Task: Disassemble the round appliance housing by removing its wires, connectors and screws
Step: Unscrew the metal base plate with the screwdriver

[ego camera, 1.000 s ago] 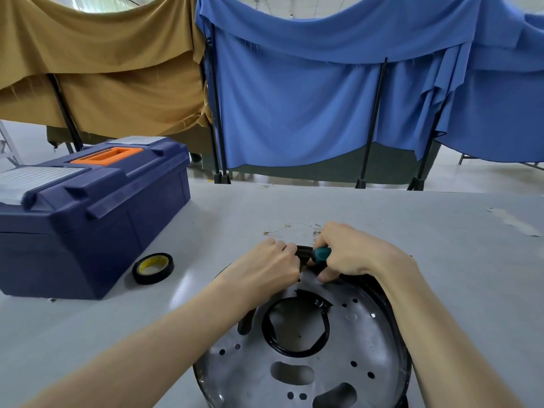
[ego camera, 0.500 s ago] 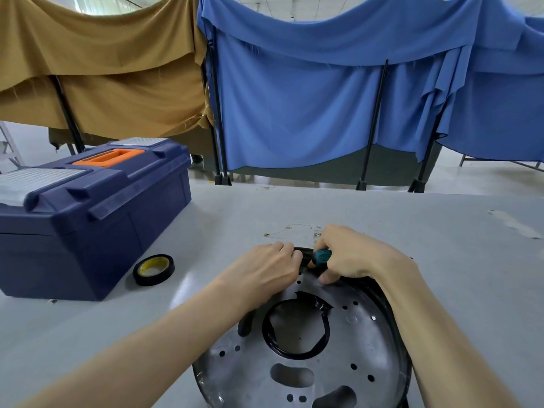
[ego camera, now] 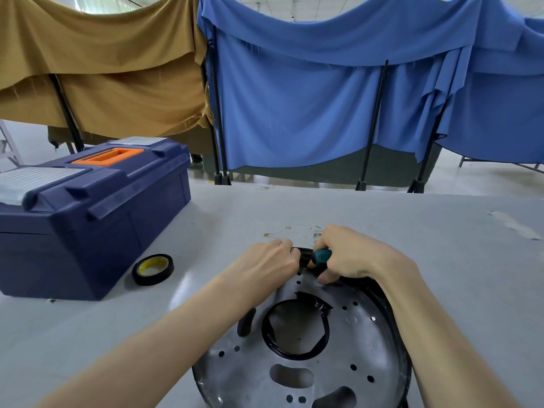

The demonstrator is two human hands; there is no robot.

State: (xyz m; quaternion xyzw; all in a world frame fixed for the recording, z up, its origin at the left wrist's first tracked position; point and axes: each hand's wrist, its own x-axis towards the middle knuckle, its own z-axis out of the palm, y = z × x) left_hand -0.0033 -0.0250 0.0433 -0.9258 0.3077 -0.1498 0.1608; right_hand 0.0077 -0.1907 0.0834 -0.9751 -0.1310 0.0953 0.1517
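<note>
Since it's sheet metal w/ a black rim, the round housing [ego camera: 332, 381], lower centre-right of frame on the grey table [ego camera: 426, 231], is prob. stiff, fairly light & slick, w/ sharp cut-out edges; best held by the rim. Left hand [ego camera: 266, 267] does that: fingers curled over the far rim at frame centre, forearm coming in from lower left. Right hand [ego camera: 356, 254] is wrapped round a teal screwdriver handle [ego camera: 323, 255], wrist bent over the rim; tip hidden. 1 loose wire [ego camera: 290, 228] lies just beyond the hands.
</note>
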